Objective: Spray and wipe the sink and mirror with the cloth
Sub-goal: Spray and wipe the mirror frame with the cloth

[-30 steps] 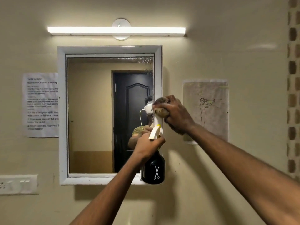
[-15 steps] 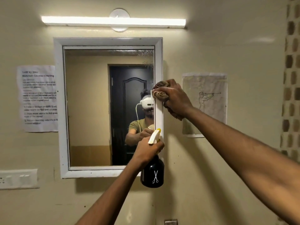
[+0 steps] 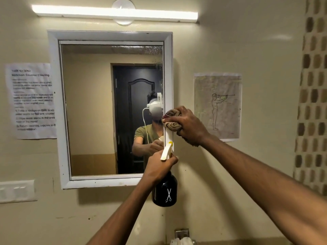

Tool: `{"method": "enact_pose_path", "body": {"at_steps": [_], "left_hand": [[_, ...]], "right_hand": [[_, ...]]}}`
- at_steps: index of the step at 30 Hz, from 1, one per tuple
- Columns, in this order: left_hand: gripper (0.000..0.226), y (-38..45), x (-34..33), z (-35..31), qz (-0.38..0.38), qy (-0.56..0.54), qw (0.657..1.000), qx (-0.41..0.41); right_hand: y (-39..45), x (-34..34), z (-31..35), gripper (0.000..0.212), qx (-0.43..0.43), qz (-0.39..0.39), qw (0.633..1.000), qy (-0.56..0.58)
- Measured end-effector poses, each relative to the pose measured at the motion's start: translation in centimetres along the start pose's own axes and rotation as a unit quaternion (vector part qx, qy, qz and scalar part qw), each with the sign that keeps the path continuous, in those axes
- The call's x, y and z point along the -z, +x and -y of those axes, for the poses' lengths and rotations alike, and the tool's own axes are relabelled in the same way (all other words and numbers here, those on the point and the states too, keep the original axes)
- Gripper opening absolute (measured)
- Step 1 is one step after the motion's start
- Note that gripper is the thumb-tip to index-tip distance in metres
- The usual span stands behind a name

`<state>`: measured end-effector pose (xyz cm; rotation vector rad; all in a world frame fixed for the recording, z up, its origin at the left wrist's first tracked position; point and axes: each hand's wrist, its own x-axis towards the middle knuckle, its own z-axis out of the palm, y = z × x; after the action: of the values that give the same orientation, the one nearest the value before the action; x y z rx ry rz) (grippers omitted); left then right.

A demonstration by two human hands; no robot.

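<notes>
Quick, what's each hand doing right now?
Left hand: grips the spray bottle.
Right hand: grips the cloth against the mirror frame.

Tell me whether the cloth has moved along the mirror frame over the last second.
Yes. The cloth in the right hand has slid down the right side of the mirror frame, nearer the spray bottle.

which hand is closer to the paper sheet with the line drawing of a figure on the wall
Right. The right hand, gripping a bunched brown cloth against the mirror's white frame, is just left of the drawing sheet. The left hand, holding the black spray bottle, is lower and farther left.
</notes>
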<state>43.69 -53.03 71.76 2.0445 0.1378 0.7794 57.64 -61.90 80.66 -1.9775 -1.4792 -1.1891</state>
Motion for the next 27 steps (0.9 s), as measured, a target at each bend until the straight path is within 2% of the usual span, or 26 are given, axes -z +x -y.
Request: {"method": "enact_pose_path", "body": {"at_steps": [2,4,8,12,15,18,23,27], "left_hand": [[0.022,-0.7,-0.2,0.7,-0.032,0.001,0.999,0.008],[0.027,-1.4,-0.2,1.7,-0.054,0.001,0.998,0.025],[0.021,-2.6,-0.5,3.7,-0.011,0.027,0.999,0.036],[0.022,-2.8,-0.9,4.2,0.009,0.057,0.998,0.021],[0.023,-2.7,-1.3,4.5,-0.019,0.047,0.998,0.022],[0.03,-2.7,-1.5,5.2,-0.065,0.03,0.997,0.028],[0.024,-3.2,-1.8,6.2,-0.025,0.043,0.999,0.013],[0.029,-3.7,-2.2,7.3,-0.055,0.039,0.998,-0.001]], "right_hand": [[-1.9,-1.3,1.0,0.047,-0.027,-0.02,0.999,0.02],[-4.9,-3.0,1.9,0.044,-0.016,-0.002,0.999,0.038],[-7.1,-3.2,2.0,0.044,0.011,0.057,0.998,0.039],[-2.7,-0.8,1.5,0.047,-0.001,0.003,1.0,0.01],[0.2,0.6,1.3,0.05,-0.026,-0.04,0.999,0.008],[-0.6,-0.3,1.3,0.047,-0.029,-0.046,0.998,0.015],[-5.4,-3.5,1.1,0.045,-0.002,0.017,0.999,0.037],[-5.9,-4.1,1.7,0.045,-0.025,-0.022,0.999,0.036]]}}
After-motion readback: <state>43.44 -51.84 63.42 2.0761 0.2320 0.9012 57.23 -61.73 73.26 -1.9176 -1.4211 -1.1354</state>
